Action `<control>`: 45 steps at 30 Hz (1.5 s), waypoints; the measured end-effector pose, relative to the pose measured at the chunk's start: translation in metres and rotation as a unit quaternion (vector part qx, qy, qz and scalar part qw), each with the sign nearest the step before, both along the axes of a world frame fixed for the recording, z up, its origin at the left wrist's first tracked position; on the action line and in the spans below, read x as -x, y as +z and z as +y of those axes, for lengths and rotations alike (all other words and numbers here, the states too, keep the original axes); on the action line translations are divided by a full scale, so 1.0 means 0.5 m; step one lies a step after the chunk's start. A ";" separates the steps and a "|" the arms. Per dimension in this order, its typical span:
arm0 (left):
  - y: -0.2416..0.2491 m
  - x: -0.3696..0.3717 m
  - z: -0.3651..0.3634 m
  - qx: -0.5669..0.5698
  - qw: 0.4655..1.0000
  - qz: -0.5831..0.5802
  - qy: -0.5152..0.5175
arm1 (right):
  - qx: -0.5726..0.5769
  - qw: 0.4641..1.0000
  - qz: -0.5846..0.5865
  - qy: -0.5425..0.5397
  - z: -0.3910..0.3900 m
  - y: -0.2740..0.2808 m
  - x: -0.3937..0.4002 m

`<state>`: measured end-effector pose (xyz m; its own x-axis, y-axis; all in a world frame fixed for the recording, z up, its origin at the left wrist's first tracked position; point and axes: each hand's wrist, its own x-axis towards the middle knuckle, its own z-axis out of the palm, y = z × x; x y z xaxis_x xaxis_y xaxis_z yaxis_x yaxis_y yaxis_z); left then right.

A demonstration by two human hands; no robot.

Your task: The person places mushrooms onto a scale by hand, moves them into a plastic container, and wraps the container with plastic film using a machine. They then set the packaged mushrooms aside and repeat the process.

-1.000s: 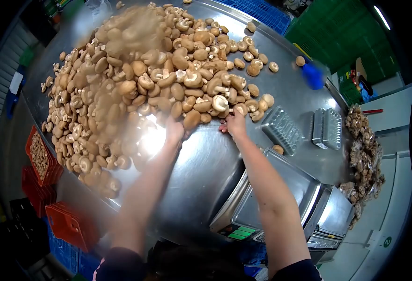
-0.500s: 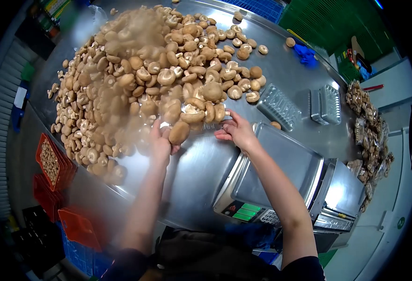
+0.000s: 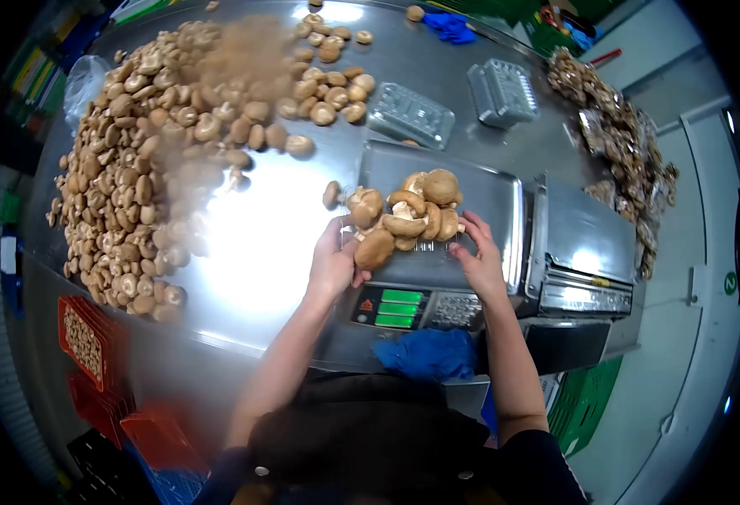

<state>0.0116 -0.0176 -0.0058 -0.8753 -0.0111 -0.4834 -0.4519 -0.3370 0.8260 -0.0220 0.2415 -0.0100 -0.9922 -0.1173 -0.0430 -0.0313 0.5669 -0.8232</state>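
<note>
A clear plastic punnet (image 3: 424, 247), heaped with brown shiitake mushrooms (image 3: 405, 225), is held between my two hands over the metal pan (image 3: 492, 172) of a weighing scale. My left hand (image 3: 333, 263) grips its left end, fingers curled round the side and partly hidden under the mushrooms. At the opposite end, the thumb and fingers of my right hand (image 3: 481, 257) close on the punnet's edge. One mushroom (image 3: 332, 194) sticks out at the left, just above my left hand. Green display panels (image 3: 399, 309) show on the scale's front.
A large mushroom pile (image 3: 117, 177) covers the left of the steel table. Clear empty punnets (image 3: 410, 115) and a stack of them (image 3: 503, 93) lie beyond the scale. Bagged mushrooms (image 3: 631, 151) line the right. A blue crumpled plastic (image 3: 429, 353) sits before the scale; red crates (image 3: 92, 341) stand lower left.
Both hands have carried the filled punnet rightward, from the edge of the mushroom pile to above the scale pan. The head view has turned to the right as well.
</note>
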 end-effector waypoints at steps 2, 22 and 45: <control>-0.003 0.010 0.049 0.061 0.998 0.002 -0.015 | 0.005 0.999 0.016 -0.029 0.038 -0.009 -0.019; 0.051 0.113 0.077 0.454 0.804 0.353 -0.150 | -0.065 0.985 0.115 0.111 0.065 0.072 0.094; -0.208 -0.206 -0.198 0.654 0.734 0.167 0.068 | -0.001 0.973 0.230 0.008 0.047 0.019 -0.088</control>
